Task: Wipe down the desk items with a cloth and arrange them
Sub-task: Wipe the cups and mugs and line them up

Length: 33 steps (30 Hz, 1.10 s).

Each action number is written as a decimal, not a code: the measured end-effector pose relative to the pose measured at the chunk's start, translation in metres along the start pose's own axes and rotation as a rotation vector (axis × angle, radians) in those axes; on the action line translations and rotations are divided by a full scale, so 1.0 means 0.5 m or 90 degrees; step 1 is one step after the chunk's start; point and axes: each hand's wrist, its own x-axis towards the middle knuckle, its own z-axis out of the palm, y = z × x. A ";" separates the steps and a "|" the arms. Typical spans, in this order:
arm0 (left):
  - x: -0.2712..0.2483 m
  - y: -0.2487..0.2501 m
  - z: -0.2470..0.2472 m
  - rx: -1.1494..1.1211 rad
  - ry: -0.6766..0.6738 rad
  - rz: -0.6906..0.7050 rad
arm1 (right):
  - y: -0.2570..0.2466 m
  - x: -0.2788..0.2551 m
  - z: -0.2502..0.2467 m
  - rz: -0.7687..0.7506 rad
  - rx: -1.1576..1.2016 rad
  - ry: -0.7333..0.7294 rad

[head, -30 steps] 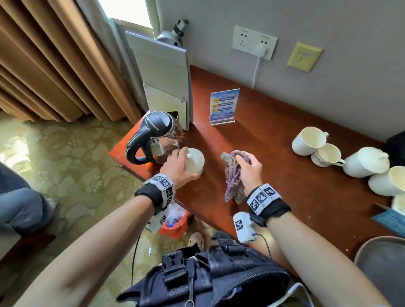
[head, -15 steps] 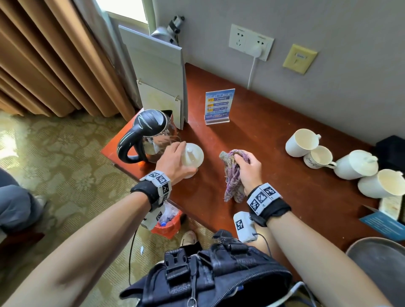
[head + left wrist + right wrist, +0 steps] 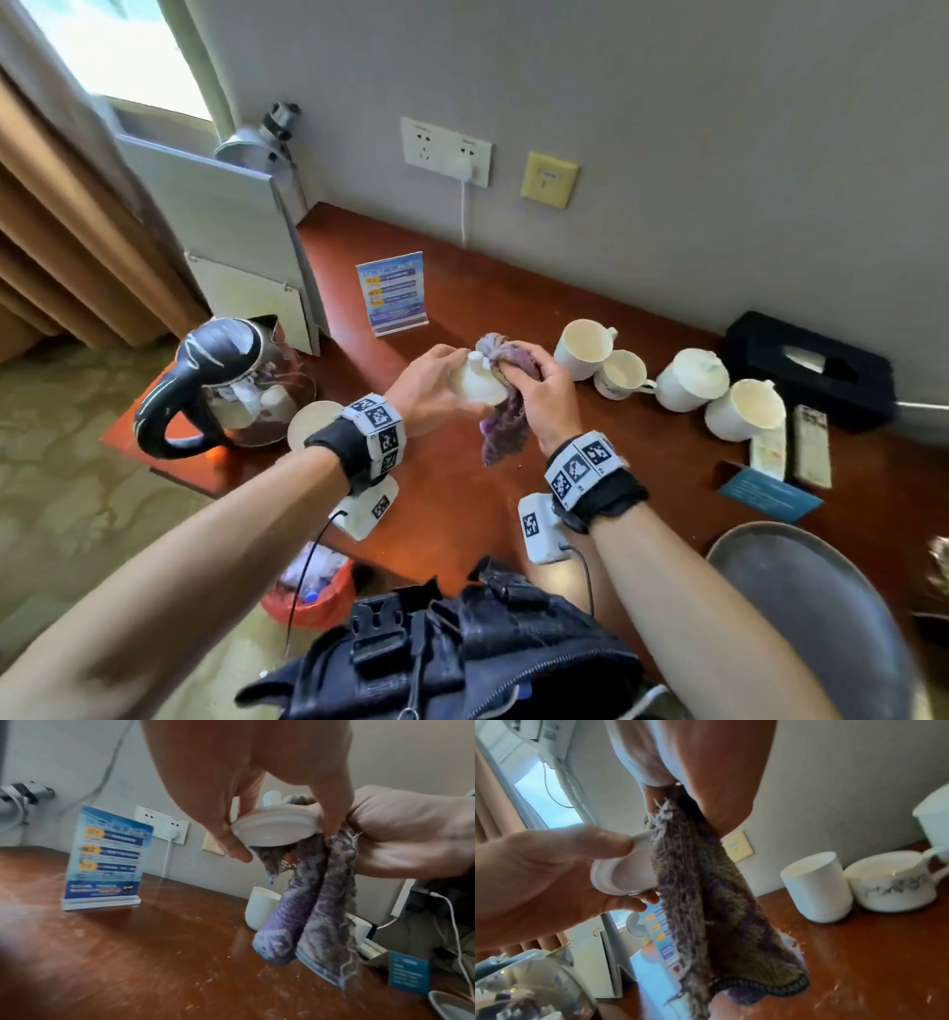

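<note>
Reddish wooden desk (image 3: pixel 462 493), grey wall (image 3: pixel 667 128), curtain (image 3: pixel 61 246)

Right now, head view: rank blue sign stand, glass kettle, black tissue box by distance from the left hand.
From the left hand:
1. Blue sign stand, just behind it.
2. Glass kettle with black handle, to its left, at the desk's end.
3. Black tissue box, far right by the wall.

left hand (image 3: pixel 246 787) pinching lid (image 3: pixel 276 830), cloth (image 3: pixel 316 908) against it

bare desk (image 3: pixel 462 493) between kettle (image 3: pixel 231 380), cups (image 3: pixel 585 349)
</note>
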 end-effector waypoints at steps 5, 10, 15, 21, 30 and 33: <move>0.055 0.050 0.043 -0.013 -0.027 0.007 | -0.010 -0.033 -0.071 -0.103 -0.135 -0.008; 0.071 0.098 0.078 -0.001 -0.063 0.067 | 0.010 -0.034 -0.128 -0.055 -0.105 0.076; 0.071 0.118 0.100 0.054 -0.113 0.123 | 0.034 -0.005 -0.165 0.064 0.030 0.169; 0.096 0.142 0.099 0.048 -0.102 0.137 | 0.034 -0.011 -0.181 0.043 0.072 0.217; 0.118 0.148 0.104 0.032 -0.093 0.078 | 0.019 -0.067 -0.172 -0.111 -0.100 0.141; 0.113 0.150 0.107 0.061 -0.102 0.099 | 0.022 -0.040 -0.184 -0.036 -0.052 0.173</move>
